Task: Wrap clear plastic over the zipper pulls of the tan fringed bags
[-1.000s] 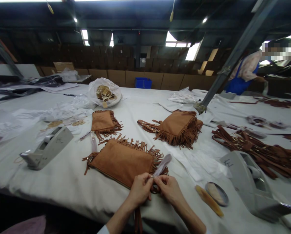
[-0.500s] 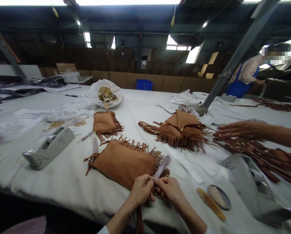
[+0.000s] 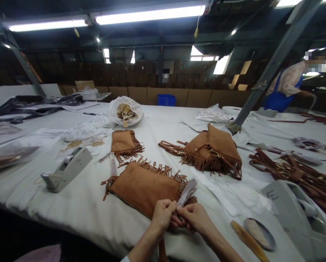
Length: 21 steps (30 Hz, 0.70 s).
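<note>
Brown and suede-like, the fringed bag [image 3: 146, 187] lies flat on the white-covered table [image 3: 83, 214], at ten o'clock from the worker's hands, counting twelve as straight ahead. At its near right corner the left hand [image 3: 163, 214] pinches thumb against forefinger, other fingers curled. The right hand [image 3: 197, 217] matches it, and both seem to grip the base of a filmy strip [image 3: 188, 192], whose loose end pokes up toward one o'clock. That double pinch has barely shifted in the last second, so I'd judge this fiddly corner unfinished. What has changed is the pile of bags [image 3: 217, 145] at one o'clock: one is now tilted up, and the bare hand that reached in from the right is gone (whose it was, I can't say). None of that disturbs the bag being worked on.

Just what sits between the fingertips is hidden from me. A strap [image 3: 162, 249] drops near seven o'clock and runs out of sight; the tape dispenser [image 3: 284, 211] at three o'clock is cut off.
</note>
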Available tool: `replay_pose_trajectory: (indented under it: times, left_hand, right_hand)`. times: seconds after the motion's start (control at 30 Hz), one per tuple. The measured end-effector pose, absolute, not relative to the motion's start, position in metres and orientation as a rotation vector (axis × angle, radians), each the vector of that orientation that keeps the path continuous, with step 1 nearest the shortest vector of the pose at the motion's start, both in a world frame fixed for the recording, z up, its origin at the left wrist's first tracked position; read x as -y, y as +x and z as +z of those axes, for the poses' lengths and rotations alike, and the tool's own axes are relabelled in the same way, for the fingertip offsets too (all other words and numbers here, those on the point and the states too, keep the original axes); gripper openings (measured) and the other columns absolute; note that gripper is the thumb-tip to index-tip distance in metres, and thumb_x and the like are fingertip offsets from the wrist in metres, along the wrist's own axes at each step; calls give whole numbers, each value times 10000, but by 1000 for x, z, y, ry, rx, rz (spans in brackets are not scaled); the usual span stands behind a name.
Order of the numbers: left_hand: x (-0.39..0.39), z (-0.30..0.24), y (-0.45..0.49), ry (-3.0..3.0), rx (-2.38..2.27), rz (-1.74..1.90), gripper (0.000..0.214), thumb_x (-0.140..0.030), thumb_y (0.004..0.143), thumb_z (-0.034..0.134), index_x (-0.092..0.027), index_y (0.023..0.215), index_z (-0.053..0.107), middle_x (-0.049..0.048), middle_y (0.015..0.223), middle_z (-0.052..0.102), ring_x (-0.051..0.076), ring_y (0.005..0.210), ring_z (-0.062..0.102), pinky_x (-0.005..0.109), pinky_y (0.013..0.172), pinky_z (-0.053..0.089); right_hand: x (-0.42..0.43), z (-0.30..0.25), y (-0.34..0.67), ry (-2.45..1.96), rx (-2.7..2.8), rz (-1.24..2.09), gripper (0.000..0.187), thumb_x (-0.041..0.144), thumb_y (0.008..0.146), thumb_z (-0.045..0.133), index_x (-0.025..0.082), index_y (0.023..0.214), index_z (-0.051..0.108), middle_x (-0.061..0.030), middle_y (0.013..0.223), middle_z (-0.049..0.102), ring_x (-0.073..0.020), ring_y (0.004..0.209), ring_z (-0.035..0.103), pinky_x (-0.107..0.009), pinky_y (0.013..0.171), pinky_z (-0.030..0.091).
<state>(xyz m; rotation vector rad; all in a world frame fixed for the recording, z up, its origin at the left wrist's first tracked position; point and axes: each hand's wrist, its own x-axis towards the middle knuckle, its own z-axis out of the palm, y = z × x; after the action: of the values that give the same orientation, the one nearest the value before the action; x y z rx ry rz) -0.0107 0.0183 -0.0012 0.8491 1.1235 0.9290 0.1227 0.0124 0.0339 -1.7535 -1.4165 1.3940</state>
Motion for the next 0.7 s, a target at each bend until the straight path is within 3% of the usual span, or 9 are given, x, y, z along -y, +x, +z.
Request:
replay_pose_trajectory:
  times: [0.17, 0.37, 0.5, 0.6, 0.7]
  left_hand:
    - [-17, 3, -12, 851, -1127, 990, 553, -722, 591, 621, -194, 579, 456, -39, 330, 504, 120, 290, 508, 195, 346, 344]
    - [-12, 10, -19, 824, -1077, 1070, 570, -734, 595, 612, -178, 558, 492, -24, 341, 519, 71, 256, 403, 181, 319, 236]
    - [-8, 9, -17, 782, -1113, 1140, 569, -728, 626, 599, -173, 551, 500, -13, 359, 543, 71, 266, 406, 181, 324, 252]
    - [-6, 5, -12, 810, -1166, 1167, 559, -727, 655, 574, -180, 565, 499, -13, 369, 553, 95, 290, 452, 191, 339, 300]
    - [-4, 2, -7, 905, -1208, 1192, 532, -707, 709, 534, -192, 582, 496, -23, 374, 542, 118, 318, 487, 213, 366, 348]
  right_hand:
    - [-13, 30, 120, -1743, 1449, 1301, 550, 617, 725, 584, 188, 394, 493, 14, 309, 460, -71, 282, 353, -206, 328, 229]
    - [-13, 27, 116, -1455, 1495, 1277, 456, 578, 731, 597, 171, 527, 571, 13, 437, 543, -87, 364, 417, -208, 361, 280]
    - [-9, 26, 132, -1474, 1522, 1193, 411, 529, 768, 549, 170, 582, 626, 18, 472, 548, -97, 390, 436, -218, 388, 314]
    - [-1, 27, 140, -1555, 1373, 1084, 380, 519, 756, 552, 162, 715, 677, -2, 548, 613, -120, 428, 487, -239, 433, 372]
    - [8, 32, 130, -1496, 1210, 1192, 444, 523, 714, 600, 143, 930, 683, -43, 695, 688, -156, 510, 566, -260, 484, 434]
